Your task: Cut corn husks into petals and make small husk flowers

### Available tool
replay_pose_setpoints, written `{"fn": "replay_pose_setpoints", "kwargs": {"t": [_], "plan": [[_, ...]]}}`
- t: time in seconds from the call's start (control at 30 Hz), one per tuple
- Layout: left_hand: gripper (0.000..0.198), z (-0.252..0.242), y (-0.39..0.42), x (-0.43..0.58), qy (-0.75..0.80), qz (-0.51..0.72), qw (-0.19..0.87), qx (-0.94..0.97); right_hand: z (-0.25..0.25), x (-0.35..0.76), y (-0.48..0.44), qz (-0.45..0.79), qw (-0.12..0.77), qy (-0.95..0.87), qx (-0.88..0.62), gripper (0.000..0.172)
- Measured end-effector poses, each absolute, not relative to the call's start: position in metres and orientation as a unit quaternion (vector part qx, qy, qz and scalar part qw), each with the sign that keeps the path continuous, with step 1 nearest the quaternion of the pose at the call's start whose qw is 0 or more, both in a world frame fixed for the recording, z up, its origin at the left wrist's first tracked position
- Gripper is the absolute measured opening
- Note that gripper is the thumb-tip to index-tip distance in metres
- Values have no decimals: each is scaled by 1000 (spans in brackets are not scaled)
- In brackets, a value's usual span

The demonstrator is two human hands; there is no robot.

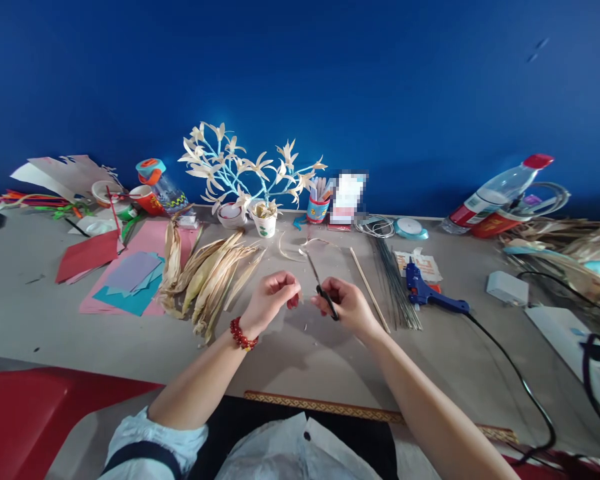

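Deep blue wall behind a grey table — cluttered with husks and paper; right hand grips scissors, left hand pinches something too small to tell.

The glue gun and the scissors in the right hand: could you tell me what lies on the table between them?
In the head view, a bundle of thin dark wires and a wooden stick lie between the glue gun and the scissors held in the right hand.
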State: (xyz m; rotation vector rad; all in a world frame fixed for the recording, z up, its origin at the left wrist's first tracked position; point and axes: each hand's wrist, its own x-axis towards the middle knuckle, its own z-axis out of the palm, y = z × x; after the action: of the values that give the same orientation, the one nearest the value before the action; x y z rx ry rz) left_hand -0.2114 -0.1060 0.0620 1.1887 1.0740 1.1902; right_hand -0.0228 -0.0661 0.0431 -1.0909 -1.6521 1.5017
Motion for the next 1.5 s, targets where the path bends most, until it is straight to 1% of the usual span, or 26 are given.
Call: {"fn": "replay_pose_setpoints", "kwargs": {"t": [0.07, 0.13, 0.3, 0.47, 0.57, 0.63, 0.67, 0.8, 0.87, 0.93, 1.1, 1.17, 1.27, 1.5], "plan": [[18, 58, -105, -210, 454, 456, 560, 521, 47, -24, -68, 576, 375, -608, -397, 36], [19, 54, -105, -208, 458, 415, 558, 554, 49, -25, -70, 578, 399, -605, -373, 32], [19, 51, -105, -203, 474, 372, 469, 645, 43, -24, -70, 538, 375, -653, -379, 24], [7, 55, -106, -204, 500, 367, 390, 681, 35, -22, -68, 513, 374, -670, -385, 23], [8, 56, -107, -204, 505, 382, 365, 683, 35, -22, -68, 516, 376, -669, -379, 23], [5, 53, -107, -203, 506, 412, 369, 662, 35, -23, -69, 531, 386, -660, -366, 23], [4, 52, -108, -202, 504, 431, 381, 644, 35, -24, -70, 541, 396, -650, -358, 23], [16, 44, -109, -194, 476, 493, 448, 574, 38, -29, -72, 590, 452, -579, -336, 30], [17, 42, -110, -193, 464, 510, 451, 567, 40, -29, -72, 605, 457, -557, -339, 33], [17, 42, -109, -194, 460, 530, 439, 561, 43, -28, -70, 615, 432, -556, -355, 35], [16, 48, -104, -202, 460, 595, 423, 505, 47, -24, -65, 637, 279, -608, -383, 41], [15, 50, -102, -205, 444, 621, 426, 485, 48, -24, -66, 641, 237, -626, -375, 42], [14, 50, -100, -206, 421, 641, 429, 478, 49, -25, -67, 644, 209, -640, -362, 43], [14, 52, -102, -203, 430, 646, 425, 466, 46, -27, -71, 651, 202, -634, -364, 45]]}}
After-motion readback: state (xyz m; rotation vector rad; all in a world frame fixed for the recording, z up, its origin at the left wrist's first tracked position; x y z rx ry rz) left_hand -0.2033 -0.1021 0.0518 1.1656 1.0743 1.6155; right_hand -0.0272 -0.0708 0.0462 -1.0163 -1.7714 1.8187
